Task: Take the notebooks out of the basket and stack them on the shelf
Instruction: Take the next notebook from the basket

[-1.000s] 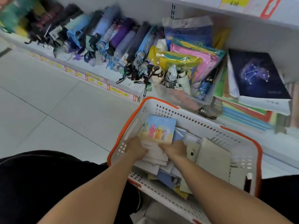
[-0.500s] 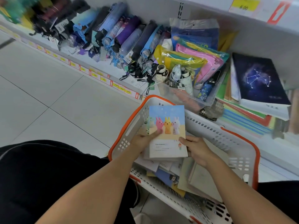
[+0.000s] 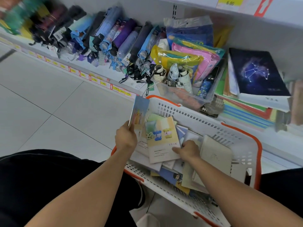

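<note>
rabbit notebook [image 3: 139, 112] now tilted up in left hand [image 3: 126, 139], basket [image 3: 213, 126] below

A pale tiled floor [image 3: 49, 112] fills the view from nine to seven o'clock. The white basket with orange rim [image 3: 242, 133] sits low at five o'clock; its underside is hidden. A white shelf [image 3: 147, 90] runs from ten to three o'clock, carrying folded umbrellas [image 3: 114, 40], a clear bin [image 3: 183, 97] of packets, and a stack of notebooks [image 3: 255, 74] at two o'clock.
</note>
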